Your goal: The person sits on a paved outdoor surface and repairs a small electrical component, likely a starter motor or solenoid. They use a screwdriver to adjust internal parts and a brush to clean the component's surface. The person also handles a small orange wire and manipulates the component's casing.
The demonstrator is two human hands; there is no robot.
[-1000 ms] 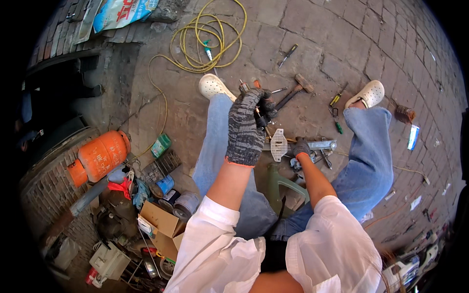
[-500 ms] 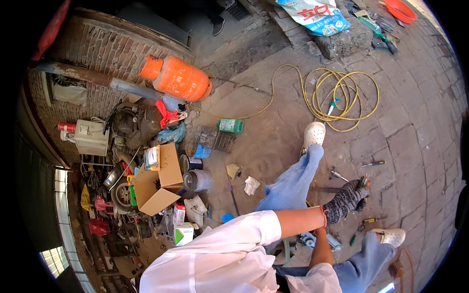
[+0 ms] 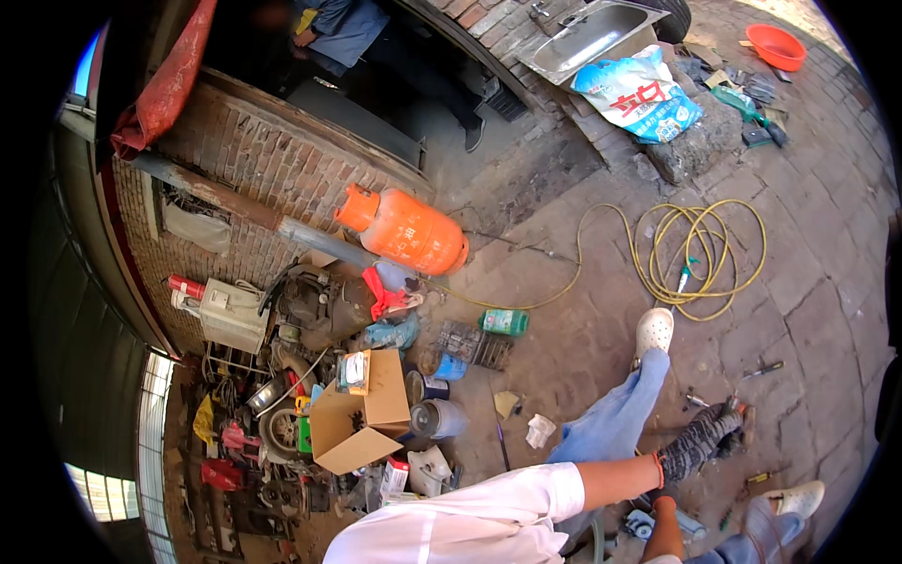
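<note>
My left hand (image 3: 697, 444), in a dark grey knitted glove, reaches out over the paving at the right. Its fingers are curled round something small with an orange-brown end (image 3: 740, 408), too blurred to name. My right hand (image 3: 728, 448), also gloved, is close beneath the left and mostly hidden, so its fingers do not show. Near the hands lie a metal tool (image 3: 695, 399) and a screwdriver (image 3: 764, 369). A yellow-handled tool (image 3: 759, 477) lies closer to my right shoe. Below my wrists are blue-and-grey metal parts (image 3: 642, 524).
My clogs (image 3: 655, 334) stand either side of the work. Beyond are a coiled yellow hose (image 3: 700, 258), an orange gas cylinder (image 3: 413, 230) and a detergent bag (image 3: 644, 99). An open cardboard box (image 3: 352, 446) and paint cans (image 3: 437, 419) crowd the left. A person (image 3: 352, 33) is in the doorway.
The view has tipped up and left, so the scene sits lower and further right, bringing the sink and the person's upper body in. My gloved hands stay together over the same patch of paving.
</note>
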